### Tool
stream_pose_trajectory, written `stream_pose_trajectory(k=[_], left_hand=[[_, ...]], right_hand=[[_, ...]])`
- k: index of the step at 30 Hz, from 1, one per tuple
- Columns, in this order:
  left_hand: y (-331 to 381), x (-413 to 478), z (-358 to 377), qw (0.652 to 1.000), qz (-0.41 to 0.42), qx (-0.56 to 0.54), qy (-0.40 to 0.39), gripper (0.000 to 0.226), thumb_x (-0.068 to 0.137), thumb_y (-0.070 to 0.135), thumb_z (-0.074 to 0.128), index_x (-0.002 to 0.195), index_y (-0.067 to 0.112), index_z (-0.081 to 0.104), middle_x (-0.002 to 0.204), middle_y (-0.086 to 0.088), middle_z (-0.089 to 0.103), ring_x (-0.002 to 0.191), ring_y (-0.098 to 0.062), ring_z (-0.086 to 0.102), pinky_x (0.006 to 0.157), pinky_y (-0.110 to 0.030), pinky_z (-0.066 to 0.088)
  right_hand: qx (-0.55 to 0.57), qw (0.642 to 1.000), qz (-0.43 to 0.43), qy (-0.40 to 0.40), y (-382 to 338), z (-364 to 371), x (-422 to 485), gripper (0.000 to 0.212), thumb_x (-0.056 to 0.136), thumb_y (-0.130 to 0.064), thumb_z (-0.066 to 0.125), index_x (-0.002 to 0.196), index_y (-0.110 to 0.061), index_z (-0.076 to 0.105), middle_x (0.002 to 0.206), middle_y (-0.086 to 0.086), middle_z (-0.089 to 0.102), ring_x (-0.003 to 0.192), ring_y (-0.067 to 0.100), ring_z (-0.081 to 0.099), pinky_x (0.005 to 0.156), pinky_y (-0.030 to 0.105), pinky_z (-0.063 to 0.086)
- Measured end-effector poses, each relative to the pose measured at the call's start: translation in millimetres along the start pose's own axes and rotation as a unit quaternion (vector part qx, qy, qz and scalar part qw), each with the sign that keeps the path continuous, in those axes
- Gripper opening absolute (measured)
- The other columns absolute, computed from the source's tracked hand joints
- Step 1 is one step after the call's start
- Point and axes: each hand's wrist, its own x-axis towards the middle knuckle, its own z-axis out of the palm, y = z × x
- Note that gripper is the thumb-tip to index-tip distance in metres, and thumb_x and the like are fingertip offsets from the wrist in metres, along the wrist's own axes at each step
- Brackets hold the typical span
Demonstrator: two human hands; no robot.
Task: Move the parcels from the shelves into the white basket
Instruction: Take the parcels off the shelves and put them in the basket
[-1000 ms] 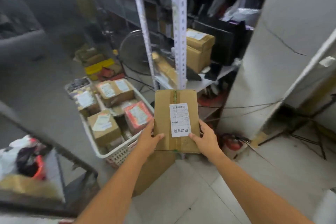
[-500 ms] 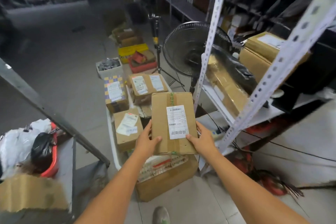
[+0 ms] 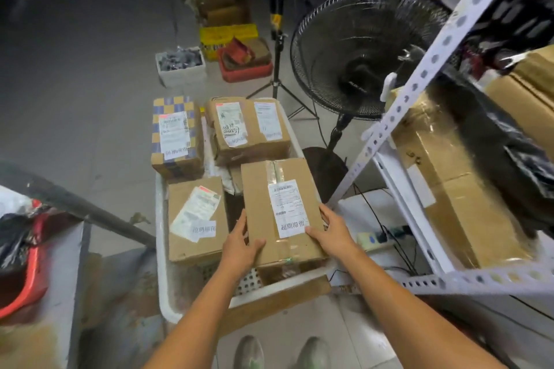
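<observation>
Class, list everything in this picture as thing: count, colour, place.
held parcel: one, brown, over the basket's right side
white basket: one, white, floor, centre
brown parcels: two, brown, in the basket
checked parcel: one, blue-yellow, basket's far left
fan: one, black, beside the rack
shelf rack: one, white, right
cartons: two, brown, on the rack
tripod: one, black, behind the basket
tray: one, red, far floor
shoes: two, grey-green, bottom edge
left hand: one, grips held parcel
right hand: one, grips held parcel
</observation>
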Motion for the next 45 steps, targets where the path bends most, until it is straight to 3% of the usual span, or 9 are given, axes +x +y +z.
stream_pose_trajectory(k=[5,8,11,13,17,21,33,41,45], left_hand=[[-13.4,-8.1,19.5,0.999,-0.032,-0.014,-0.009,0.091,0.087,0.002,0.063,0.15,0.042,0.011,0.143,0.007,0.047,0.119,-0.012,0.052,0.098,-0.036,0.05],[-14.3,-5.0,19.5,0.999,-0.034,-0.004,-0.008,0.092,0.088,0.004,0.063,0.15,0.044,0.008,0.146,0.008,0.042,0.127,-0.014,0.049,0.099,-0.041,0.049],[-11.3,-2.2,12.5,0.999,-0.021,0.032,-0.031,0.084,0.089,0.012,0.064,0.149,0.043,0.013,0.139,0.012,0.048,0.112,-0.007,0.054,0.09,-0.022,0.05],[-3.7,-3.0,6.4,0.996,-0.004,0.078,-0.042,0.074,0.091,0.02,0.062,0.149,0.038,0.019,0.137,0.013,0.049,0.105,-0.003,0.054,0.082,-0.016,0.046],[20.2,-11.0,-6.5,0.976,0.012,0.203,-0.078,0.06,0.094,0.033,0.057,0.147,0.022,0.032,0.142,-0.002,0.048,0.124,-0.018,0.051,0.096,-0.029,0.041],[67.4,-28.2,-16.4,0.955,0.037,0.269,-0.117,0.054,0.094,0.029,0.058,0.144,0.023,0.039,0.138,-0.012,0.051,0.121,-0.024,0.053,0.1,-0.038,0.047],[209.6,-170.0,47.4,0.795,0.257,0.534,-0.131,0.051,0.097,0.038,0.048,0.145,0.021,0.038,0.141,-0.005,0.049,0.124,-0.025,0.051,0.098,-0.034,0.044],[236.3,-296.8,209.8,0.708,0.389,0.558,-0.191,0.042,0.094,0.041,0.052,0.132,0.023,0.05,0.122,-0.003,0.062,0.109,-0.023,0.058,0.086,-0.029,0.044],[248.7,-347.7,308.1,0.653,0.455,0.552,-0.25,0.043,0.092,0.041,0.056,0.131,0.024,0.054,0.121,-0.004,0.063,0.113,-0.023,0.057,0.094,-0.032,0.045]], right_hand=[[-0.043,0.999,0.001,-0.018,13.5,-8.0,11.5,0.057,0.086,-0.004,0.066,0.134,-0.03,0.049,0.099,-0.032,0.053,0.085,-0.018,0.053,0.065,-0.004,0.041],[-0.068,0.997,0.009,-0.024,11.6,-7.4,15.8,0.057,0.086,-0.005,0.066,0.135,-0.029,0.05,0.102,-0.027,0.057,0.098,-0.003,0.059,0.078,0.003,0.043],[-0.082,0.996,0.016,-0.02,7.4,-8.1,14.1,0.055,0.086,-0.008,0.066,0.135,-0.029,0.051,0.118,-0.013,0.064,0.113,0.012,0.059,0.094,0.024,0.046],[-0.089,0.996,0.025,0.003,0.9,-13.7,7.5,0.052,0.086,-0.008,0.063,0.133,-0.028,0.054,0.124,-0.007,0.065,0.115,0.016,0.059,0.095,0.027,0.045],[-0.11,0.992,0.056,0.034,-15.2,-34.4,-22.0,0.053,0.087,-0.008,0.064,0.137,-0.018,0.051,0.129,0.006,0.062,0.119,0.025,0.057,0.097,0.033,0.045],[-0.123,0.988,0.073,0.064,-34.6,-64.5,-71.1,0.038,0.09,-0.022,0.062,0.126,-0.008,0.056,0.124,0.013,0.062,0.114,0.032,0.057,0.098,0.043,0.047],[-0.211,0.965,0.05,0.147,-27.1,-163.6,-277.3,0.05,0.094,-0.037,0.055,0.139,-0.018,0.048,0.136,0.009,0.055,0.119,0.03,0.055,0.096,0.038,0.047],[-0.169,0.934,0.122,0.292,73.7,-274.1,-448.9,0.049,0.092,-0.038,0.056,0.135,-0.017,0.052,0.131,0.01,0.059,0.122,0.03,0.055,0.099,0.036,0.045],[-0.147,0.908,0.193,0.34,130.8,-317.6,-523.8,0.048,0.092,-0.04,0.055,0.136,-0.02,0.05,0.13,0.007,0.06,0.119,0.03,0.055,0.094,0.035,0.047]])
